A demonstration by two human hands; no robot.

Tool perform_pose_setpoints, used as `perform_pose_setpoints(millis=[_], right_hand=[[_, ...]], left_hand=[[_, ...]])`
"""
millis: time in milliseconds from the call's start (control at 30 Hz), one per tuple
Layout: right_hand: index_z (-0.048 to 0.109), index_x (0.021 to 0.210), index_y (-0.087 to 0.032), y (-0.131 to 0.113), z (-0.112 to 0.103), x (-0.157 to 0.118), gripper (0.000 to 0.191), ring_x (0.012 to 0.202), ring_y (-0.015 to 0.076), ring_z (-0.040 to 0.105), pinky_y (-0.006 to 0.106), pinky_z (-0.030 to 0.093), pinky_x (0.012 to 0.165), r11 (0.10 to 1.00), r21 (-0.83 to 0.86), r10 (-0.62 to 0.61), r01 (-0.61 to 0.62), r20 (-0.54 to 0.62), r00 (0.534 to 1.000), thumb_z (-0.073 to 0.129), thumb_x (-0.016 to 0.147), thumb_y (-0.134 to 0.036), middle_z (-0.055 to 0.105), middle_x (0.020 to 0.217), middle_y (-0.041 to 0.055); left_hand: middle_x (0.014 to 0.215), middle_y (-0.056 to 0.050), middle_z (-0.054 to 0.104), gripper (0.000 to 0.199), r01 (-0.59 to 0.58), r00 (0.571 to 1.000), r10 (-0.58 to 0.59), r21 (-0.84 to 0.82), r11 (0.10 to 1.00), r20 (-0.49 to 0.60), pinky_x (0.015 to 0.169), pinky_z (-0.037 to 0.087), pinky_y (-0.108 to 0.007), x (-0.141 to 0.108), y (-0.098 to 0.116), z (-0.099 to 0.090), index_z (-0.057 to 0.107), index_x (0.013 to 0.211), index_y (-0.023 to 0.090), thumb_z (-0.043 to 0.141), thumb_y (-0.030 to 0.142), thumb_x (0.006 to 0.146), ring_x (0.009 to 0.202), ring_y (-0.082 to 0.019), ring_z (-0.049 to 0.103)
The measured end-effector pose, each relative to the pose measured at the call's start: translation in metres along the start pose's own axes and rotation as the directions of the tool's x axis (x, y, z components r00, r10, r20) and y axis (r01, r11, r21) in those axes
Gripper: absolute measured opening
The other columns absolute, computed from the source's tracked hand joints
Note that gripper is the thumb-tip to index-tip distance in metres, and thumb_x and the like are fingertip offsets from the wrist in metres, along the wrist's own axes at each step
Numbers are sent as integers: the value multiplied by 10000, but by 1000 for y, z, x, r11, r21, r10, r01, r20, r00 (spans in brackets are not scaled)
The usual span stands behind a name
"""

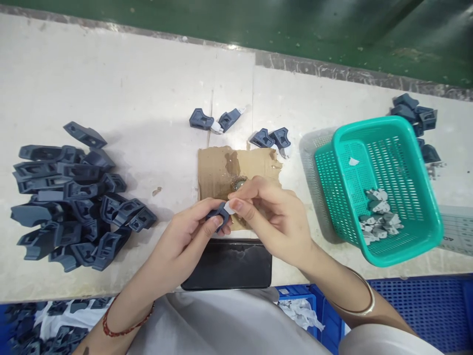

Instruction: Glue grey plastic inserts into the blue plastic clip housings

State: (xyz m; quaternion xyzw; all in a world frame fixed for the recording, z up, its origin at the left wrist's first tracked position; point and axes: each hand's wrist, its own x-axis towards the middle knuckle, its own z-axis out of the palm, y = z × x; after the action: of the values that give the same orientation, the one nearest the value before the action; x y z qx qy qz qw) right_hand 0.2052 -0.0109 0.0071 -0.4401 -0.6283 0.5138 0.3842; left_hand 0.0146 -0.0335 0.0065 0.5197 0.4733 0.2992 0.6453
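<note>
My left hand is closed on a dark grey plastic part, held above the front of a brown cardboard piece. Between the thumb and fingers of my right hand is a small white piece, which touches the upper right end of the dark part. A small round dish or puddle of clear liquid lies on the cardboard, partly covered by my right hand. Just behind the cardboard are two pairs of dark parts, with white pieces at some of their ends.
Many dark parts are heaped at the left. A green basket at the right contains white pieces; more dark parts lie behind it. A black phone-like slab is at the front edge. Blue crates stand below.
</note>
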Motion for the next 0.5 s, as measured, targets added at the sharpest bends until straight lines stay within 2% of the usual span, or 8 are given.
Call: perform_pose_setpoints(millis=[133,267,367,500], right_hand=[[628,886,-226,0,3,-1,129,642,112,665,227,516,571,997,59,39,-40,8,999,645,1000,-283,695,750,-16],[608,916,-229,-4,0,2,115,601,95,613,217,453,530,999,36,4,-5,23,1000,605,1026,-262,663,729,-36],[564,930,-217,-6,-7,6,127,567,88,526,228,409,538,990,-130,-52,61,77,996,562,1049,-261,594,709,-46],[489,824,-205,-7,-16,9,259,674,129,484,270,397,658,872,-408,-182,271,244,953,464,1079,-232,503,725,-15]], left_hand=[[895,14,688,227,14,1000,-14,-48,999,3,769,529,-179,-1,1,0,718,1118,227,502,247,1053,817,-111,652],[832,28,662,203,10,1000,-10,-68,998,2,746,515,-172,0,1,-1,708,1088,234,516,290,1058,783,-99,628],[780,45,633,211,27,999,-25,-53,998,31,678,494,-176,0,1,-1,659,1073,233,480,345,1075,706,-90,598],[734,61,578,205,-8,999,5,93,996,39,633,445,-180,-1,2,-2,616,1024,227,459,347,1078,665,-83,540]])
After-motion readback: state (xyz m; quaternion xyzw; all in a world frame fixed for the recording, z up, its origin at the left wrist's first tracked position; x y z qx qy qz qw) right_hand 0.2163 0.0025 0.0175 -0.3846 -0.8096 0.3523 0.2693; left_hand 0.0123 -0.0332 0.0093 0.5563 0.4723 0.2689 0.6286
